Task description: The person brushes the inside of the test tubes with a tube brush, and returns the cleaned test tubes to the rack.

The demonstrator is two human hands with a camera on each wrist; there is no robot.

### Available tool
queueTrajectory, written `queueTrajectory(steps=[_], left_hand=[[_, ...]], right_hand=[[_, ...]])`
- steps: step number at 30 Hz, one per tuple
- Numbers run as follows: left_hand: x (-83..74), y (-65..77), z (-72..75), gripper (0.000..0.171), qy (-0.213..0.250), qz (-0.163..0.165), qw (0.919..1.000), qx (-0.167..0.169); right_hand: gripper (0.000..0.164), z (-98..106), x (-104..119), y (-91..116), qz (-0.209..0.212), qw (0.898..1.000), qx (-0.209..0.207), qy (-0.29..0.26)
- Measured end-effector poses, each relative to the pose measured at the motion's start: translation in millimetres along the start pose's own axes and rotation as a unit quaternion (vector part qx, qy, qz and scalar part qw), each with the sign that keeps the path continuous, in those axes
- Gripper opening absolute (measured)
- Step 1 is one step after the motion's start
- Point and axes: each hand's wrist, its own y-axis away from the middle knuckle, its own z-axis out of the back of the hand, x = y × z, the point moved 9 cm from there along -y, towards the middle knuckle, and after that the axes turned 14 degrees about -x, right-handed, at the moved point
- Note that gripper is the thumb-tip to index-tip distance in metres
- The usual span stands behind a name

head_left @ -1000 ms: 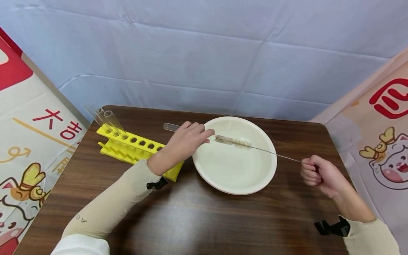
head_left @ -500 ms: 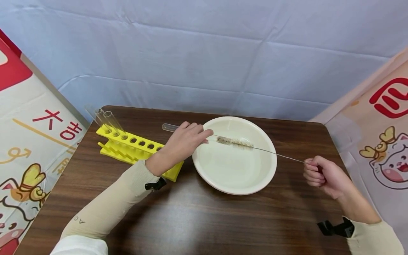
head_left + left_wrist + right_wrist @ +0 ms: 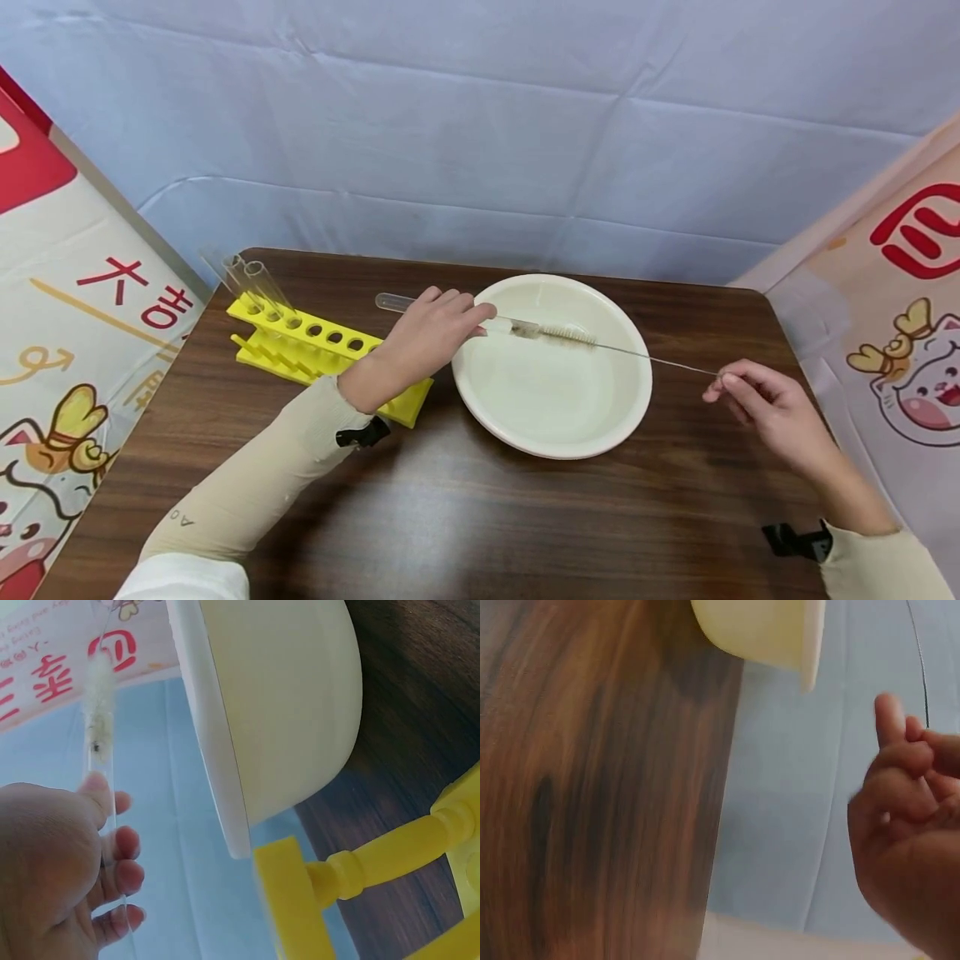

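My left hand (image 3: 438, 327) grips a clear glass test tube (image 3: 393, 302) around its middle, over the left rim of a white basin (image 3: 551, 448). The tube's rounded end points left and its mouth points right above the basin. A test tube brush (image 3: 567, 335) has its brownish tip inside the mouth, with pale bristles showing outside. Its thin wire handle runs right across the basin rim to my right hand (image 3: 772, 408), which pinches the wire's end between thumb and fingers. In the left wrist view the fingers wrap the tube (image 3: 98, 754) below the bristles.
Beneath my left forearm stands a yellow test tube rack (image 3: 330, 337), with several clear tubes (image 3: 262, 283) in its left holes. Basin and rack stand on a dark wood table (image 3: 525, 525). A pale blue cloth (image 3: 480, 150) hangs behind, with printed panels at both sides.
My right hand has shifted slightly right, from a fist around the wire to a fingertip pinch. My left hand and the tube have moved slightly left, leaving more bristles outside the mouth.
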Motion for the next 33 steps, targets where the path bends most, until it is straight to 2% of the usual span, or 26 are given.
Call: queueTrajectory(steps=[1,3,5,7,12,15,18,20,23,26,33], left_hand=[[0.4,0.4,0.1,0.025,0.001,0.002,1.0,0.003],[0.6,1.0,0.0,0.024,0.003,0.004,1.0,0.007],[0.0,1.0,-0.1,0.024,0.006,0.005,0.9999,0.01],[-1.7,0.3,0.3,0.024,0.008,0.003,0.9999,0.011],[-7.5,-1.9,2.9,0.023,0.013,-0.004,0.9998,0.012],[-10.1,-2.9,5.2,0.022,0.015,-0.007,0.9998,0.011],[-11.2,-3.7,5.8,0.023,0.017,-0.008,0.9997,0.013],[-11.7,-4.3,5.3,0.023,0.017,-0.009,0.9997,0.014],[-13.0,-6.5,5.1,0.023,0.02,-0.009,0.9996,0.016],[-15.2,-8.8,5.7,0.022,0.024,-0.01,0.9995,0.016],[-16.6,-9.7,5.6,0.019,0.025,-0.008,0.9995,0.014]], right_hand=[[0.019,2,2,0,0.029,0.998,-0.019,0.055],[0.019,6,7,0,0.089,0.984,-0.055,0.147],[0.018,9,14,1,0.153,0.964,-0.084,0.202],[0.013,12,21,3,0.211,0.939,-0.111,0.25],[0.05,13,38,11,0.308,0.882,-0.177,0.308],[0.048,9,57,15,0.359,0.85,-0.223,0.315],[0.041,5,75,19,0.396,0.825,-0.253,0.315],[0.038,1,81,19,0.408,0.817,-0.259,0.314],[0.036,-4,81,17,0.415,0.818,-0.248,0.313],[0.036,-10,78,14,0.414,0.823,-0.231,0.312],[0.043,-25,67,8,0.382,0.845,-0.182,0.327]])
